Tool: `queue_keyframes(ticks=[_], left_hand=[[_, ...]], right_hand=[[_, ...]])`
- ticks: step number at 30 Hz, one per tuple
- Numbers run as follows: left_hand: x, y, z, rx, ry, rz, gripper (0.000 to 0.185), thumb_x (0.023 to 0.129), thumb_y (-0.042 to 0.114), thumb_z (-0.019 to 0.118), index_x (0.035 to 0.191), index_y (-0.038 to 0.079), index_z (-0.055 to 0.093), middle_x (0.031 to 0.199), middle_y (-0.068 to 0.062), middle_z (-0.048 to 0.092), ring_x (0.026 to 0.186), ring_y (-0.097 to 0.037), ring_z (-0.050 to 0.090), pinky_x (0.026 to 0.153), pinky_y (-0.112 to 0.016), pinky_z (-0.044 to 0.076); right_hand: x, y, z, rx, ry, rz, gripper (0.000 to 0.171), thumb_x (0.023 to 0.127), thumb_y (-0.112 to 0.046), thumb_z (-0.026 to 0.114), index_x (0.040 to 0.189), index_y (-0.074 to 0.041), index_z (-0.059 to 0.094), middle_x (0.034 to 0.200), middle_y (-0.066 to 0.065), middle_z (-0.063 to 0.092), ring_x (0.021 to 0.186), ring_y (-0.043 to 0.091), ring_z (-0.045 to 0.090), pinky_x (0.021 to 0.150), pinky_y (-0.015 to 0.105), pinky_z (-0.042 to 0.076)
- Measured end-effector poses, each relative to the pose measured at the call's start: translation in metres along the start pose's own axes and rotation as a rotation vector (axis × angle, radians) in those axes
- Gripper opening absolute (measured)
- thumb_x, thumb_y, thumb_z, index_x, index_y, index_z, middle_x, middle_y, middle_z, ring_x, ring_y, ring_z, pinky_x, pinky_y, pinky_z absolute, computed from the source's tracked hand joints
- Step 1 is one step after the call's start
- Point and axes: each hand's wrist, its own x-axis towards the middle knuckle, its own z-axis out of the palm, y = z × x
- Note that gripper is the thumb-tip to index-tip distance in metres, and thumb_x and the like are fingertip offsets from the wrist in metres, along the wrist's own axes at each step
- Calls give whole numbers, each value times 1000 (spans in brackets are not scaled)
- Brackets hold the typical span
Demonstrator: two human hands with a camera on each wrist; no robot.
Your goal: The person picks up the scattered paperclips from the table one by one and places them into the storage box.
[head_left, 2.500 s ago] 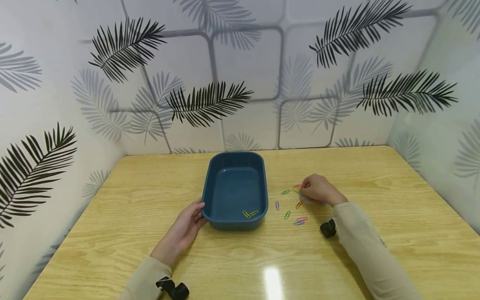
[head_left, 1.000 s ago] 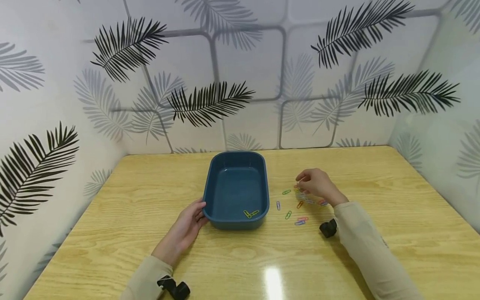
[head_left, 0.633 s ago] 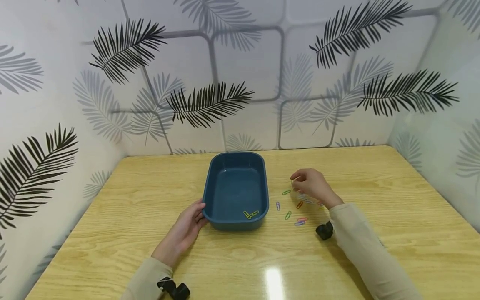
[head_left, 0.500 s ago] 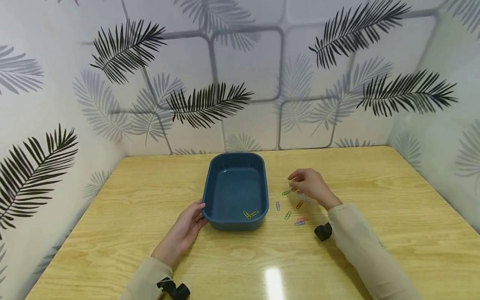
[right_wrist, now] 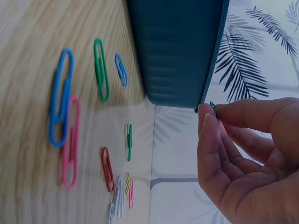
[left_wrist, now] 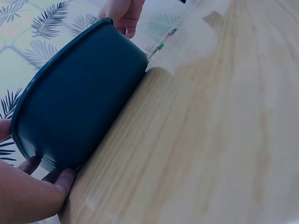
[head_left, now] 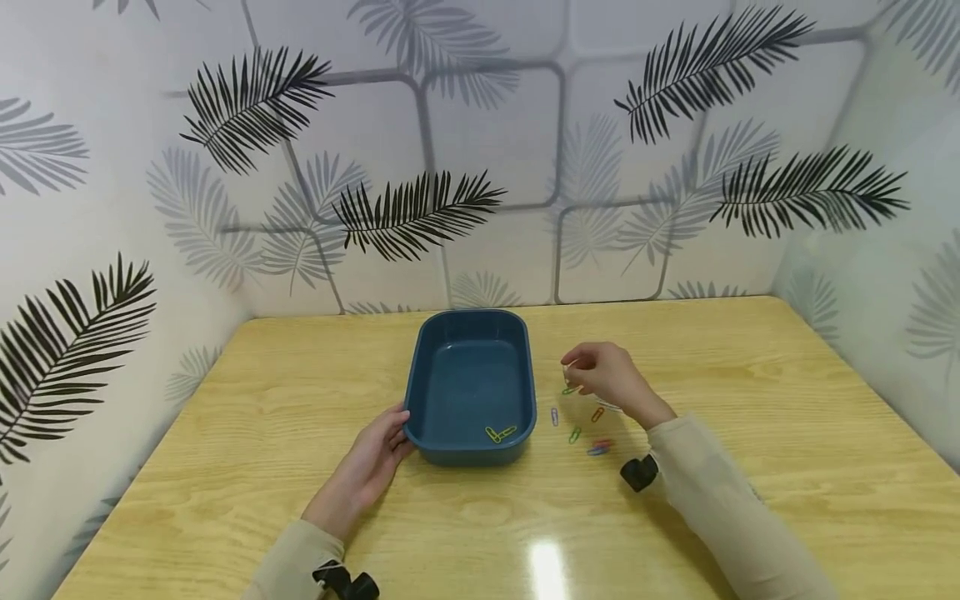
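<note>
R hand (head_left: 611, 379), centre-right of head view, raised above table (head_left: 750, 400), thumb + forefinger pinched tight on a paper clip (right_wrist: 213, 107), just right of blue tray (head_left: 470, 387). L hand (head_left: 367, 462) lower centre, fingers relaxed, touching tray's near-left corner, holding nothing. Two clips (head_left: 500, 432) inside tray near front wall. Loose clips (head_left: 576, 433) on table below R hand.

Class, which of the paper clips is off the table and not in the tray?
The green paper clip pinched in the right hand; the others lie on the table or in the tray.
</note>
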Motion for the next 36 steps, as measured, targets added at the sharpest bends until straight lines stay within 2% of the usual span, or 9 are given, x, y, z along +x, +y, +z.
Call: queue_keyframes(ticks=[8,19,27,36], left_hand=[[0,-2,-1,0,-9,16,51,99,11,42,144,-9,29,119,-8,54,108,-17,49,96,-28,39],[0,-3,-1,9,3,8,51,99,12,42,144,-9,29,126,-13,51,109,-17,49,94,-27,40],[-1,-4,-3,9,-10,-3,51,99,12,42,144,-8,30,126,-12,50,110,-18,48,96,-28,39],[-1,-3,-3,8,-6,3,50,99,12,43,143,-9,31,120,-8,55,107,-17,50,94,-27,41]], right_hand=[[-2,-9,7,8,7,-26,20,90,1,59,108,10,64,88,14,68,78,26,67,66,35,57],[-6,-16,14,-65,15,-101,18,88,1,60,103,4,68,87,10,69,75,21,66,65,33,55],[-11,-24,19,-55,2,-104,18,90,0,61,105,5,67,87,9,68,79,32,66,65,33,54],[-14,-31,27,-8,-8,-115,18,89,2,61,105,6,67,86,10,68,77,33,67,66,33,55]])
